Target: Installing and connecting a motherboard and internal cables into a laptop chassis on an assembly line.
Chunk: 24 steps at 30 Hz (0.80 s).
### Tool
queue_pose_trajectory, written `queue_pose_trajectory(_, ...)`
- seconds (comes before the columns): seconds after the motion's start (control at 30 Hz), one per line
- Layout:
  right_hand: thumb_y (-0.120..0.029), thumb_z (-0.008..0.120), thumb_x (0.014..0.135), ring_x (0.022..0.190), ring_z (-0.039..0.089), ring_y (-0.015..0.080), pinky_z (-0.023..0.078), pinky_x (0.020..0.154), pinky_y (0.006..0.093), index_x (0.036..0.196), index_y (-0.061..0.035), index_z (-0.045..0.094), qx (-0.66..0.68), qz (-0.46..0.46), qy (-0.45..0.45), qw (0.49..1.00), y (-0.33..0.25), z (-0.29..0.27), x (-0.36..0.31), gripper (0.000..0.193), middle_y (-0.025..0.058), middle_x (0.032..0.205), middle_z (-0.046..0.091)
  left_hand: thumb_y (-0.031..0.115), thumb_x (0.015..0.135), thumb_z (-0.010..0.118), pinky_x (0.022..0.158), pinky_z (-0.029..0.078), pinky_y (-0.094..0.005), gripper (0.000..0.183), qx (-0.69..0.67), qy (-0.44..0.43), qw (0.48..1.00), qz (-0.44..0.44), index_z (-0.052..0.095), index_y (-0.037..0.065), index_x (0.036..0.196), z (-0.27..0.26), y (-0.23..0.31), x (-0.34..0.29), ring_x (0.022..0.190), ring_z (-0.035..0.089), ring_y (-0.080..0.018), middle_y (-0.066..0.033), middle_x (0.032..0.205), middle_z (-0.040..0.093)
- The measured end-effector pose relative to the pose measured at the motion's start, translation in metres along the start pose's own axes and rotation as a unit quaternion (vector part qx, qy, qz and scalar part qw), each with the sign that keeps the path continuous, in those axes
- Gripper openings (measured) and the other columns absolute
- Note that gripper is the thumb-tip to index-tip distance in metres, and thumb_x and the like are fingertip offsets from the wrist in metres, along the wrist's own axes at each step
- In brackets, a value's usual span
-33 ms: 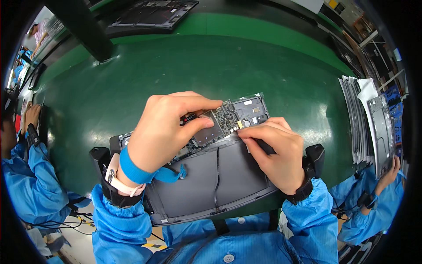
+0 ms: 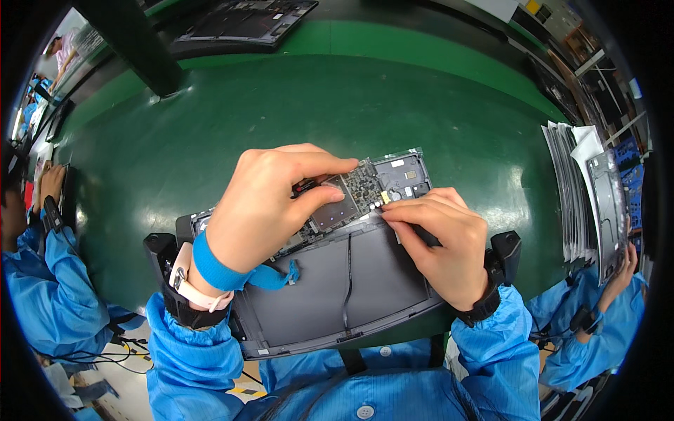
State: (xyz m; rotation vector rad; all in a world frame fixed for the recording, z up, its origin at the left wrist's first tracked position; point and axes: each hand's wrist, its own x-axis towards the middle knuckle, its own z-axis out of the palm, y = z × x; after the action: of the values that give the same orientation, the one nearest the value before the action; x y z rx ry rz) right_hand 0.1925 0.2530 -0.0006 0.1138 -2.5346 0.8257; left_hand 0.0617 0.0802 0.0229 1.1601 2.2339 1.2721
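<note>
A dark circuit board [image 2: 363, 184] lies along the far part of an opened grey laptop base [image 2: 302, 316], which rests tilted at the near edge of the table. My left hand [image 2: 263, 196] reaches over the board, with thumb and index finger closed on it around a dark square plate [image 2: 331, 212]. At the board's right part, my right hand [image 2: 442, 242] pinches beside a small yellow piece [image 2: 385, 198]; what lies between those fingertips is too small to make out. A thin black cable [image 2: 347, 281] runs down the base. A blue strap [image 2: 217, 265] circles my left wrist.
The green table [image 2: 337, 105] spreads beyond the base. At right stands a stack of thin sheets [image 2: 562, 193], beside a grey panel [image 2: 607, 203] held by a person's hand [image 2: 621, 277]. Another person's hand [image 2: 51, 182] works at far left. A dark post [image 2: 133, 49] rises at upper left.
Both my hands keep their places on the board, shifting only very slightly. The hand of the person at right has moved a little up along the grey panel.
</note>
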Motion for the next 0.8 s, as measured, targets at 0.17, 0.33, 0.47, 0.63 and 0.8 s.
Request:
queue_pose_trajectory(0.17,0.003,0.071,0.067,0.071,0.063,0.0211,0.048,0.069,0.0296,0.08,-0.0046,0.069,-0.011,-0.009,0.011,1.0,0.0,0.0,0.001,0.015,0.0058,0.078,0.068,0.001,0.076,0.064,0.072,0.049,-0.0289,0.028,0.011,0.013,0.998,0.061,0.066,0.0,0.104,0.004,-0.01,0.008,0.078,0.063,-0.0234,-0.0146,0.091,0.066)
queue_pose_trajectory(0.33,0.003,0.072,0.064,0.074,0.062,0.0208,0.048,0.068,0.0301,0.077,-0.0046,0.069,-0.011,-0.021,-0.009,1.0,0.003,-0.002,0.003,0.016,0.0053,0.076,0.066,0.003,0.076,0.064,0.072,0.05,-0.0326,0.028,0.06,-0.027,0.992,0.111,0.065,0.0,0.104,0.009,-0.016,0.007,0.079,0.062,-0.0306,-0.0157,0.091,0.065)
queue_pose_trajectory(0.47,0.001,0.072,0.062,0.078,0.06,0.0201,0.045,0.071,0.0311,0.076,-0.0061,0.069,-0.016,-0.024,-0.022,0.999,0.006,-0.002,0.002,0.016,0.003,0.076,0.066,0.003,0.075,0.064,0.07,0.05,-0.0334,0.028,0.082,-0.027,0.992,0.096,0.065,0.001,0.103,0.012,-0.015,0.006,0.078,0.063,-0.0308,-0.0153,0.091,0.065)
queue_pose_trajectory(0.63,0.001,0.074,0.061,0.078,0.06,0.0208,0.044,0.071,0.0312,0.075,-0.0059,0.068,-0.024,-0.031,-0.029,0.999,0.003,-0.003,0.003,0.017,0.0034,0.075,0.065,0.003,0.075,0.064,0.07,0.05,-0.0335,0.028,0.082,-0.013,0.992,0.096,0.065,0.001,0.103,0.014,-0.014,0.0,0.078,0.062,-0.0308,-0.0145,0.091,0.065)
queue_pose_trajectory(0.8,-0.001,0.069,0.066,0.08,0.057,0.0189,0.041,0.077,0.0336,0.078,-0.0075,0.065,-0.065,-0.064,-0.052,0.994,0.005,-0.005,0.002,0.014,0.0,0.076,0.061,0.003,0.076,0.064,0.07,0.05,-0.0338,0.029,0.086,-0.008,0.992,0.094,0.065,0.002,0.104,0.014,-0.013,-0.001,0.078,0.062,-0.0309,-0.0138,0.091,0.064)
